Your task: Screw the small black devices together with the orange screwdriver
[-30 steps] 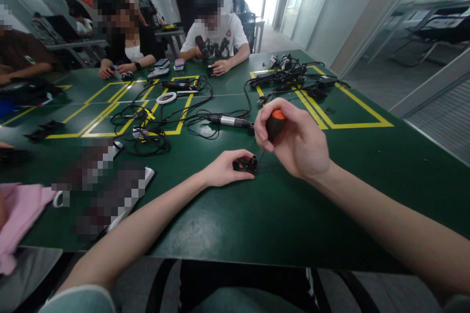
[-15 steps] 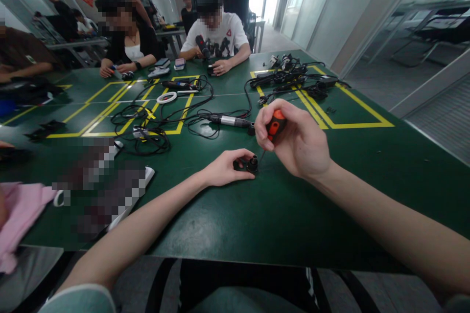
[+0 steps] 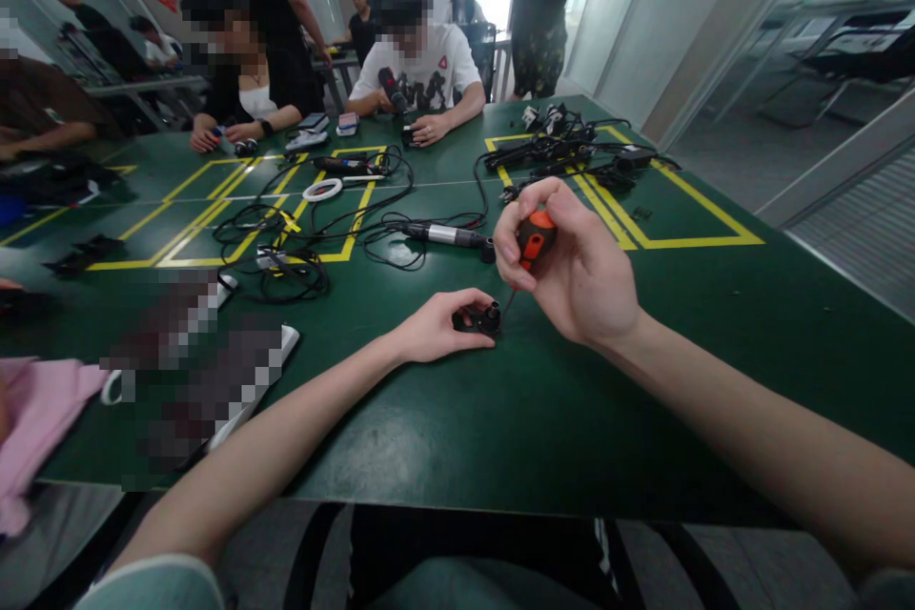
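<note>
Resting on the green table, my left hand [image 3: 436, 326] grips a small black part [image 3: 490, 318] with a short round post, between thumb and fingers. My right hand [image 3: 572, 272] is wrapped round the orange and black handle of a screwdriver [image 3: 538, 236]. Its thin shaft slants down toward the right side of the black part. Whether the tip touches the part I cannot make out. Just beyond my hands lies a silver and black cylindrical tool [image 3: 447, 235] with a cable.
A heap of black cables and plugs [image 3: 564, 145] lies at the back right. Coiled black cables [image 3: 286, 272] and a white ring [image 3: 323, 190] are left of centre. Two blurred flat objects with white edges [image 3: 290, 343] lie near my left arm. Co-workers [image 3: 421, 67] sit across the table [image 3: 443, 438].
My right hand has turned slightly and the screwdriver handle with it. My left hand keeps its grip on the black part. In the background a standing person has moved right.
</note>
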Demonstrator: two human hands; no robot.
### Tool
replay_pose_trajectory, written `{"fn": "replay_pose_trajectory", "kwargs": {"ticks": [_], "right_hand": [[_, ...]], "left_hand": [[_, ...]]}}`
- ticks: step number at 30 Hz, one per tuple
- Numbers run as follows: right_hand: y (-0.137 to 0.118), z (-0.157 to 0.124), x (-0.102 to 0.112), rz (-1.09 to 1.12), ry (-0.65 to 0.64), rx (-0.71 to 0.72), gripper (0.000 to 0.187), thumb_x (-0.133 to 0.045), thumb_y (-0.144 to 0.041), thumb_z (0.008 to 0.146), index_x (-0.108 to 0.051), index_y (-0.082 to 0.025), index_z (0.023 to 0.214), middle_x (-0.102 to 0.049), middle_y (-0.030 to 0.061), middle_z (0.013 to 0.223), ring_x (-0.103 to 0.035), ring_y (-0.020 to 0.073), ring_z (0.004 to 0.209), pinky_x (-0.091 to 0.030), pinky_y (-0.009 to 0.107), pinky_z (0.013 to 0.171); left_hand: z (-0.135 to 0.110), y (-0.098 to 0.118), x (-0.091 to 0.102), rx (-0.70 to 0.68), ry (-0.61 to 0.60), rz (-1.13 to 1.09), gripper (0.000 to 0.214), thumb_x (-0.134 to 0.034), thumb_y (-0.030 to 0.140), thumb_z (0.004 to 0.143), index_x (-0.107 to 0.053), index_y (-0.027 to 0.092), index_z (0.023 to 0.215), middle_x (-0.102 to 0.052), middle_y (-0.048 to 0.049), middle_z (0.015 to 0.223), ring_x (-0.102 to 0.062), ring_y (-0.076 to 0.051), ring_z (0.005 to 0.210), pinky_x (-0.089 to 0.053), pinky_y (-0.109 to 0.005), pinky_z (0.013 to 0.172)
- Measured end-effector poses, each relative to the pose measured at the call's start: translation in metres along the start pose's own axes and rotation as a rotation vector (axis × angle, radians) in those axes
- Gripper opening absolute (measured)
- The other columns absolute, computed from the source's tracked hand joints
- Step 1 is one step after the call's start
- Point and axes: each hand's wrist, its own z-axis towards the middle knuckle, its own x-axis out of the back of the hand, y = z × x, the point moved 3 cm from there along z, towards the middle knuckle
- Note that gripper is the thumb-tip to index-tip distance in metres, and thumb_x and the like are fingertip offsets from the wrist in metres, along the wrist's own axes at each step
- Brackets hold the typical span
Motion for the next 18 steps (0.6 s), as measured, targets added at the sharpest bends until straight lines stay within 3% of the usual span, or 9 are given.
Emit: {"fn": "replay_pose_trajectory", "kwargs": {"ticks": [5,8,11,18], "right_hand": [[-0.0013,-0.0008,0.0004,-0.047,0.008,0.002,0.034,-0.072,-0.049,0.093,-0.051,-0.024,0.085,-0.056,-0.0056,0.069,-0.040,0.0080,0.047,-0.032,0.025,0.047],[-0.0010,-0.0010,0.0007,-0.057,-0.003,0.011,0.031,-0.074,-0.042,0.091,-0.052,-0.023,0.082,-0.060,-0.0049,0.071,-0.045,0.0078,0.047,-0.033,0.025,0.048],[-0.0002,-0.0008,0.0005,-0.068,-0.022,0.009,0.031,-0.070,-0.046,0.094,-0.058,-0.021,0.080,-0.060,-0.0023,0.072,-0.050,0.0101,0.051,-0.038,0.027,0.050],[-0.0010,-0.0014,-0.0014,-0.066,-0.007,-0.027,0.033,-0.070,-0.054,0.093,-0.056,-0.024,0.088,-0.053,-0.0052,0.064,-0.040,0.0108,0.050,-0.033,0.027,0.048]], "left_hand": [[0.0002,0.0004,-0.0005,0.021,-0.016,0.005,0.041,-0.087,0.034,0.082,-0.073,0.017,0.116,-0.077,-0.0051,0.106,-0.066,-0.018,0.091,-0.053,-0.032,0.087],[-0.0003,0.0006,-0.0010,0.006,-0.020,-0.001,0.040,-0.086,0.032,0.083,-0.073,0.017,0.118,-0.077,-0.0057,0.108,-0.067,-0.018,0.092,-0.054,-0.032,0.089],[-0.0008,-0.0002,-0.0003,-0.006,0.013,-0.010,0.046,-0.088,0.031,0.081,-0.071,0.018,0.121,-0.077,-0.0068,0.112,-0.068,-0.019,0.095,-0.054,-0.033,0.091],[-0.0002,-0.0004,-0.0006,0.002,-0.012,-0.001,0.040,-0.087,0.035,0.082,-0.071,0.017,0.114,-0.077,-0.0057,0.108,-0.067,-0.019,0.092,-0.054,-0.034,0.091]]}}
